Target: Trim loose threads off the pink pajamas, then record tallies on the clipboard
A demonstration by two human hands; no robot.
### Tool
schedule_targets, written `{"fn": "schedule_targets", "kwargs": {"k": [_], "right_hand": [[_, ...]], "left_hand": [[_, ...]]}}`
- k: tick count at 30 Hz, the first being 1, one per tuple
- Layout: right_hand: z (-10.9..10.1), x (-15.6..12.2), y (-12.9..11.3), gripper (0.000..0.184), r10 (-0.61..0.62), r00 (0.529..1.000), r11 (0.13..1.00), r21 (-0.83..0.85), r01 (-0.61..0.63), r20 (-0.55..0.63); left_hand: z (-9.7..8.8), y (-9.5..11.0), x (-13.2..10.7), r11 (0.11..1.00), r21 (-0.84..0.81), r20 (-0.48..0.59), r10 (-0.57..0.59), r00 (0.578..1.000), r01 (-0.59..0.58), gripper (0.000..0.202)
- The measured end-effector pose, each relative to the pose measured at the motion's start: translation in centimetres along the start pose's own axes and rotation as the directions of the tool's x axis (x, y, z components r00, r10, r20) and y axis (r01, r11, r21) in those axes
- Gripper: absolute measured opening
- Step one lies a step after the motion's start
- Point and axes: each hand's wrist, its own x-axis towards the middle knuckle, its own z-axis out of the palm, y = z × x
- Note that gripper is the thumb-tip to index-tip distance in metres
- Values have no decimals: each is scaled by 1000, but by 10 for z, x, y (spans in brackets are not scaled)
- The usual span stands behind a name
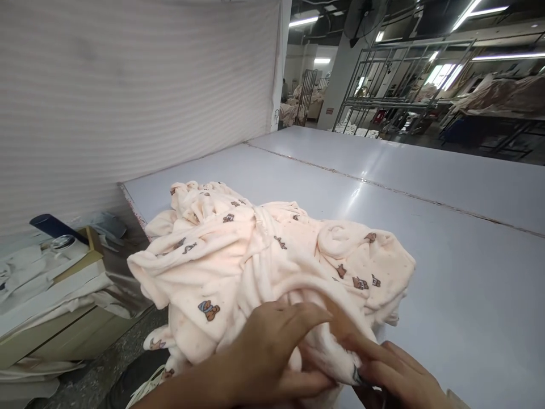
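A pale peach fleece garment (221,238) printed with small brown bears lies bunched in a heap on the table in front of me. My left hand (276,346) is closed on a fold at the near side, its thumb and fingers curved round the cloth. To the right, my right hand (395,372) pinches an edge of the same fleece between its fingers. Something small and dark shows at those fingertips, too hidden to name. Between the hands, the cloth forms an open loop. The garment's left side hangs over the table's near edge.
The grey-white table (460,272) stretches away to the right, with a seam across it. A pale striped curtain (140,85) hangs at the left. Below it, a side stand (55,324) holds cloth and a box. Metal racks (395,79) stand at the back.
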Motion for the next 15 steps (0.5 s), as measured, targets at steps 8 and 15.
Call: {"fn": "schedule_targets", "kwargs": {"k": [8, 15], "right_hand": [[-2, 11, -7, 7, 88, 996, 987, 135, -89, 17], [-9, 49, 57, 21, 470, 882, 883, 4, -470, 32]], "left_hand": [[29, -14, -2, 985, 115, -275, 157, 948, -130, 13], [-49, -31, -14, 947, -100, -72, -312, 947, 305, 13]]}}
